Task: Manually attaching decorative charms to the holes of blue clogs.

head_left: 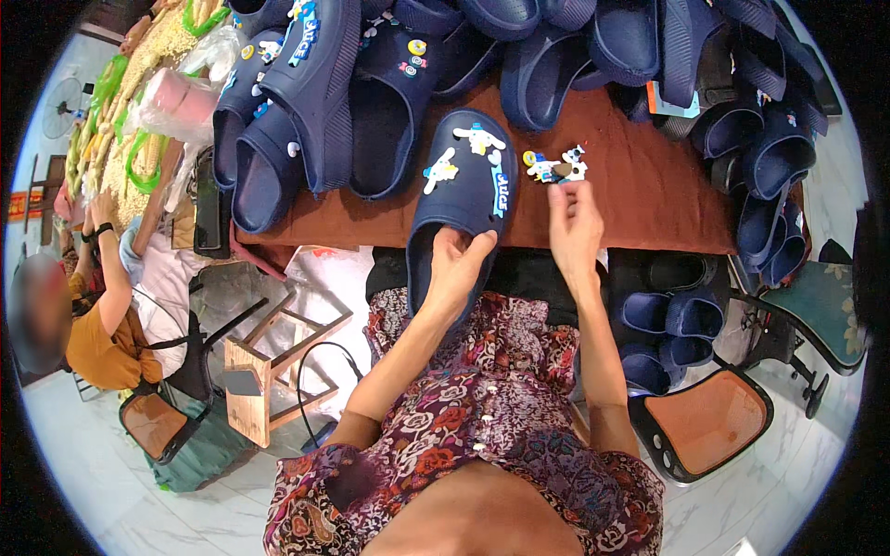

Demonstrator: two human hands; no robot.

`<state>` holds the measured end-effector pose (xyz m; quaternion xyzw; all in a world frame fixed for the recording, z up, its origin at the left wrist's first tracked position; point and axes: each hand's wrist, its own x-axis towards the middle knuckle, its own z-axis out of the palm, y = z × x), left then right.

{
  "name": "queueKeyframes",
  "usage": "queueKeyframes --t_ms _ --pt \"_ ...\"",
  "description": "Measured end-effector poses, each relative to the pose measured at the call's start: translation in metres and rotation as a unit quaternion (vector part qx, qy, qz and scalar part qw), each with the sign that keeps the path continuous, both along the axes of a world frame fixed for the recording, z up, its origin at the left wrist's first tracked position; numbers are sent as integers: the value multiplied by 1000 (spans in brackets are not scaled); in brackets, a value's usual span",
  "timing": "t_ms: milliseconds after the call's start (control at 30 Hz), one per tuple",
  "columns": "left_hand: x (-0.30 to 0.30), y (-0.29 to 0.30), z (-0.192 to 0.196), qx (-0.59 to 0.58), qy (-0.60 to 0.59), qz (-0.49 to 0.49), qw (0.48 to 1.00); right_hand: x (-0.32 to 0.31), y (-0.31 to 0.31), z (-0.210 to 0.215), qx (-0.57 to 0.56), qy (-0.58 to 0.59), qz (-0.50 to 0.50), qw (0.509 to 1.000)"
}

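My left hand [456, 264] grips a navy blue clog [456, 199] by its opening, with fingers inside the shoe. White cartoon-figure charms [479, 138] and a light blue lettered charm [501, 185] sit on the clog's upper. Just right of the clog, my right hand [575, 218] is closed in a pinch at the near edge of a small cluster of white, yellow and brown shoe charms [547, 168]. Its fingertips partly hide the charm they hold. The cluster lies on the brown cloth [640, 199] of the table.
Heaped navy clogs [385, 120] fill the table's far side and right end [779, 153]. More clogs [669, 338] are under the table at right. Chairs [709, 422] and a wooden stool [248, 394] stand nearby. At far left, another person [111, 324] works by a pale heap [153, 93].
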<state>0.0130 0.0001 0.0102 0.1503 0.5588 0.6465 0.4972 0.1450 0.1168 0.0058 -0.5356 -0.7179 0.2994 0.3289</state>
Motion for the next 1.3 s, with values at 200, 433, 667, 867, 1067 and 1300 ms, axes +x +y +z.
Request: queueKeyframes --t_ms 200,433,667,867,1067,1300 --pt "8 19 -6 40 -91 78 992 -30 -14 -1 -98 41 96 990" --pt "5 20 -4 21 -92 66 993 -37 -10 -1 -134 -1 107 985" --pt "8 20 -18 66 -102 85 989 -40 -13 0 -66 -9 114 991" --pt "6 19 -22 65 -120 73 988 -39 -4 0 -86 -15 130 988" --pt "6 21 -17 65 -111 73 989 -40 -4 -17 12 -65 103 993" --pt "-2 21 -27 42 -191 54 979 -12 22 -16 71 -73 8 995"
